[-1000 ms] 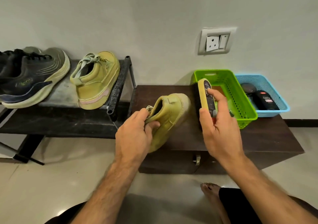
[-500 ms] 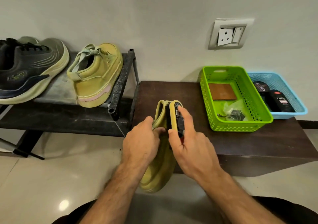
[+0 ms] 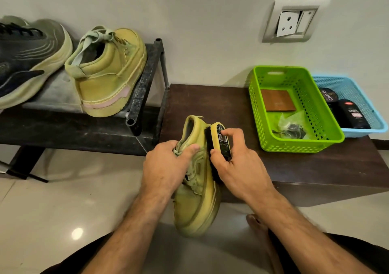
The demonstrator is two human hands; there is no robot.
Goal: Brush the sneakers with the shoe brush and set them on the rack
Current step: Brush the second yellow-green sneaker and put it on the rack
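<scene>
Brushing step under way. Left hand (image 3: 168, 166) is gripping the olive suede sneaker (image 3: 197, 191) at its collar, toe pointing down, in the air in front of the desk (image 3: 210, 105). Right hand (image 3: 237, 166) is holding the shoe brush (image 3: 220, 143), bristles pressing against the sneaker's side. Upper looking dusty, scuffed. Next, judging: finishing strokes, then placing beside its mate (image 3: 109, 71) on the rack (image 3: 145, 80).

The shoe brush (image 3: 220, 145) has come from the basket to the sneaker's (image 3: 196, 189) side.
</scene>
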